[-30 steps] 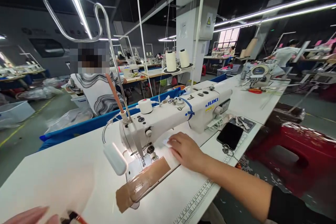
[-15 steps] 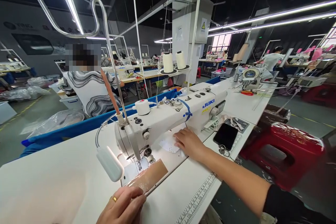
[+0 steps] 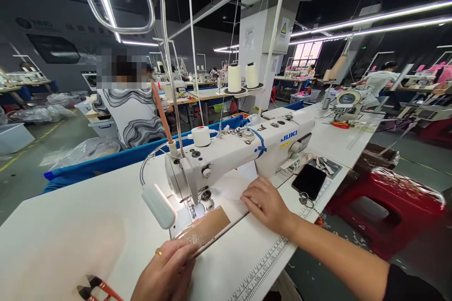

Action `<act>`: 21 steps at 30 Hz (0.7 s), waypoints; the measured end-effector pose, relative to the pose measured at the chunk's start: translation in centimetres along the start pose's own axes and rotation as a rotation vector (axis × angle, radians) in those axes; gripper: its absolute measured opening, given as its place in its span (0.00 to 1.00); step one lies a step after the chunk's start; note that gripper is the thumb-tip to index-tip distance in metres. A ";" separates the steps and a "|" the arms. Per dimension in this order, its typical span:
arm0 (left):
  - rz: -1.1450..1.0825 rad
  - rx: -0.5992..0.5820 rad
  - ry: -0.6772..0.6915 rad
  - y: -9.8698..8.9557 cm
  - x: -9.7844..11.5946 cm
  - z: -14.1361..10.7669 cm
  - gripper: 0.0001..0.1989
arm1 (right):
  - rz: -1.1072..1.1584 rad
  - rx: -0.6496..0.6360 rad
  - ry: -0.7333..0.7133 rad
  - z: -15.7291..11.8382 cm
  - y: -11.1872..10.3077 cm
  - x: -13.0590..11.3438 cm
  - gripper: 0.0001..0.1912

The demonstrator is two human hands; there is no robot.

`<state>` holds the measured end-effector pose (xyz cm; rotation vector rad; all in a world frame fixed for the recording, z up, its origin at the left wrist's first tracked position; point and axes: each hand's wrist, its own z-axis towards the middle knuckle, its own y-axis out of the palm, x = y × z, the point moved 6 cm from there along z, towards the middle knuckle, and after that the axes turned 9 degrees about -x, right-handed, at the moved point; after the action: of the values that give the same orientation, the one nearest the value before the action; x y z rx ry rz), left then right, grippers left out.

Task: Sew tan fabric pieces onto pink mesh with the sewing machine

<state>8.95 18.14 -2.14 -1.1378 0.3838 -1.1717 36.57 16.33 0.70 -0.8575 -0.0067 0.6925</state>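
Note:
A white JUKI sewing machine point(image 3: 233, 160) stands across the table. My right hand point(image 3: 268, 204) is right of the needle area, below the machine arm, its bent fingers closed on the near edge of a thin white fabric piece point(image 3: 235, 186). My left hand point(image 3: 167, 265) lies at the bed's near edge, fingers bent and pressed together; whatever they pinch is hidden. Just beyond its fingertips is a brown strip under shiny clear tape point(image 3: 206, 226), stuck on the bed before the presser foot point(image 3: 192, 210). A small white lamp point(image 3: 158, 207) hangs left of the needle.
Orange-handled snips point(image 3: 99, 289) lie at the table's lower left. A black phone point(image 3: 309, 181) and keys point(image 3: 306, 200) sit right of the machine. A printed ruler point(image 3: 261, 273) runs along the near edge. A red stool point(image 3: 395, 211) stands at right; a co-worker point(image 3: 130, 108) sits beyond.
The view has shifted, bringing the snips into sight. More of the white fabric shows flat under the machine arm, and my right hand has drawn to its near edge. My left hand stays by the brown strip.

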 end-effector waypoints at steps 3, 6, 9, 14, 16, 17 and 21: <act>0.049 0.072 -0.086 -0.1 0.7 -0.1 0.29 | 0.077 -0.158 -0.241 -0.9 0.7 -4.9 0.06; 0.097 0.079 -0.060 -0.2 1.7 0.1 0.22 | 0.275 -0.323 -0.349 -1.8 1.7 -8.4 0.05; -0.034 0.007 -0.043 -0.3 1.7 0.3 0.10 | 0.494 -0.346 -0.352 -1.9 2.0 -9.0 0.09; -0.397 -0.111 -0.198 -0.4 0.2 -0.4 0.12 | 0.141 -0.417 0.015 -1.1 3.7 -3.2 0.18; -0.472 -0.156 -0.248 -0.6 0.1 -0.4 0.13 | 0.070 -0.503 0.154 -1.1 3.9 -0.3 0.16; -0.488 -0.195 -0.264 -0.6 0.2 -0.4 0.12 | 0.061 -0.515 0.220 -0.9 3.5 1.0 0.15; -0.478 -0.407 -0.354 -0.8 0.9 0.4 0.12 | -0.256 -0.360 0.480 -0.2 -0.8 4.2 0.15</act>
<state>9.16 17.63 -0.99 -1.8309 0.0721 -1.2984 40.39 18.18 -0.02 -1.3280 0.1911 0.2338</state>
